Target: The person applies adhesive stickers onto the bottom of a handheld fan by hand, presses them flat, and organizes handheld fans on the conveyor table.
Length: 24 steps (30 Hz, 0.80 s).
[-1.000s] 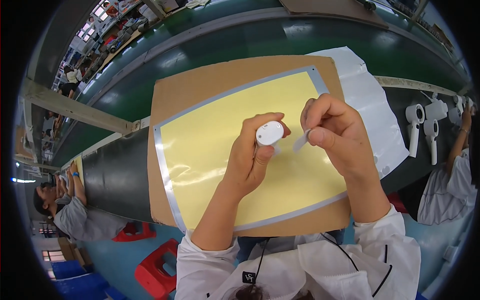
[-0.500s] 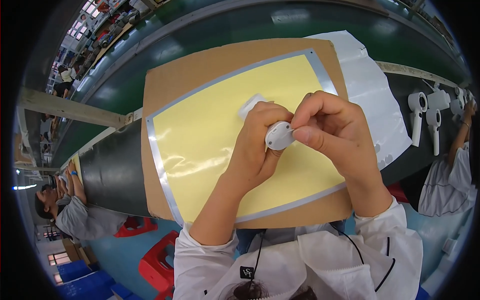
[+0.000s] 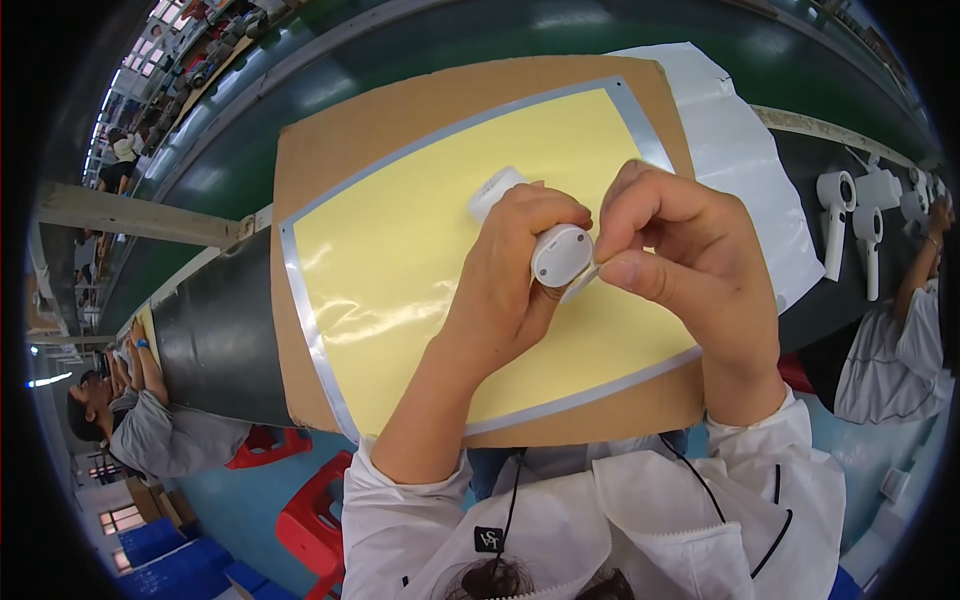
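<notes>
My left hand is wrapped round a white handheld device, probably a handheld fan, whose oval end faces up with two small dark screw holes and a slot. Beyond the knuckles shows a white rounded part; the hand hides whether it joins the held piece. Thumb and forefinger of my right hand pinch a thin, pale oval piece close beside the device's end. That piece tilts away from the end, and I cannot tell whether its edge still touches.
Under my hands, a yellow sheet with a silver border lies on brown cardboard. White sheeting spreads to the right. White handheld fans rest on the dark belt near a co-worker's arm. Another person sits far left; a red stool stands below.
The thin pale piece has come away from the device's end and now hangs at its lower right side. My right hand has shifted slightly right, exposing more of the end.
</notes>
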{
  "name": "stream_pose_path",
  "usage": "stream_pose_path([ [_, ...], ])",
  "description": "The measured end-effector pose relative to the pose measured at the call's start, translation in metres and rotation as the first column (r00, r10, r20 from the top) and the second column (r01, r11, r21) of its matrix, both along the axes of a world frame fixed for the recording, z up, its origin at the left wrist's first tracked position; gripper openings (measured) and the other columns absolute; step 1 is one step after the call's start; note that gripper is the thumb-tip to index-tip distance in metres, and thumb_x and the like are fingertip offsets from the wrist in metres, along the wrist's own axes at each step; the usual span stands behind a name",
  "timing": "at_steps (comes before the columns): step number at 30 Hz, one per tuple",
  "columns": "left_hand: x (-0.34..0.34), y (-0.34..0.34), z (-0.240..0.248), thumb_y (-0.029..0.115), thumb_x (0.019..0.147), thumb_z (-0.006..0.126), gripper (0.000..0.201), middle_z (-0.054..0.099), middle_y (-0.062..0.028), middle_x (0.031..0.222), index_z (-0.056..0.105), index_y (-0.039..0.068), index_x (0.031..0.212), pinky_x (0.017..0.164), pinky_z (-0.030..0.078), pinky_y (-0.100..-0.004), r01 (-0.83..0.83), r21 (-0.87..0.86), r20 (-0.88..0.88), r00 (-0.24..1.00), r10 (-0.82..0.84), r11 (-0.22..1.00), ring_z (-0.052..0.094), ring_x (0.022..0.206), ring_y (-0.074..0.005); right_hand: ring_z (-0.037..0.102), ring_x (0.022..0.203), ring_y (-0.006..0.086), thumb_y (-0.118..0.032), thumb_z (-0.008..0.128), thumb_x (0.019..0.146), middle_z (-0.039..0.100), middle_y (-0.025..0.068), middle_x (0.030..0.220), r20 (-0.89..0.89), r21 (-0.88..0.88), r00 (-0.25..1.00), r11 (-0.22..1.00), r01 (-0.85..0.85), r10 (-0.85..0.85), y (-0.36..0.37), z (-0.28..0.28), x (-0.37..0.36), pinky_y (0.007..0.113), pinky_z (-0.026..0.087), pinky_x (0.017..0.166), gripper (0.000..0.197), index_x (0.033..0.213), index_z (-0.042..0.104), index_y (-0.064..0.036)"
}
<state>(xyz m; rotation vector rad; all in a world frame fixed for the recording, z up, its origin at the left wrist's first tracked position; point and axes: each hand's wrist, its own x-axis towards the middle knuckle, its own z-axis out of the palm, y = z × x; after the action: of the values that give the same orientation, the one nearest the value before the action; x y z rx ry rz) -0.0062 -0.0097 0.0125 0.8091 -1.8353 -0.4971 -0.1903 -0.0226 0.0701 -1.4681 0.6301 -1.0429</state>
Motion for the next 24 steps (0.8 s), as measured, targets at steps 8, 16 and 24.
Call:
stream_pose_path([
  [8, -0.0019, 0.0001, -0.0016, -0.009, 0.076, 0.065, 0.047, 0.058, -0.0077, 0.109, 0.048, 0.009, 0.116, 0.101, 0.043, -0.0467, -0.003, -0.016, 0.032, 0.999, 0.003, 1.0, 0.057, 0.1, -0.032, 0.058, 0.083, 0.0077, -0.004, 0.069, 0.088, 0.062, 0.0015, 0.088, -0.065, -0.112, 0.998, 0.994, -0.008, 0.001, -0.0048, -0.0034, -0.0044, 0.021, 0.047, 0.076, 0.007, 0.092, 0.066, -0.0001],
  [16, -0.002, -0.0001, -0.0009, -0.009, 0.074, 0.066, 0.049, 0.058, -0.0079, 0.108, 0.049, 0.009, 0.115, 0.099, 0.044, -0.0448, -0.004, -0.008, 0.028, 1.0, 0.005, 1.0, 0.056, 0.101, -0.032, 0.057, 0.081, 0.0076, -0.002, 0.069, 0.087, 0.062, 0.0013, 0.086, 0.048, 0.033, 0.999, 0.999, -0.021, 0.02, -0.0001, 0.0, -0.0008, 0.021, 0.047, 0.074, 0.006, 0.092, 0.066, -0.0003],
  [24, -0.0028, 0.0004, -0.0012, -0.009, 0.074, 0.067, 0.049, 0.058, -0.0091, 0.108, 0.049, 0.009, 0.116, 0.098, 0.044, -0.0433, -0.005, 0.0, 0.032, 0.999, 0.005, 1.0, 0.056, 0.101, -0.0325, 0.05, 0.073, 0.0056, -0.003, 0.068, 0.088, 0.06, -0.0005, 0.082, -0.063, -0.077, 0.997, 0.996, 0.049, -0.054, -0.0011, -0.0018, -0.0007, 0.02, 0.043, 0.068, 0.005, 0.091, 0.065, -0.0008],
])
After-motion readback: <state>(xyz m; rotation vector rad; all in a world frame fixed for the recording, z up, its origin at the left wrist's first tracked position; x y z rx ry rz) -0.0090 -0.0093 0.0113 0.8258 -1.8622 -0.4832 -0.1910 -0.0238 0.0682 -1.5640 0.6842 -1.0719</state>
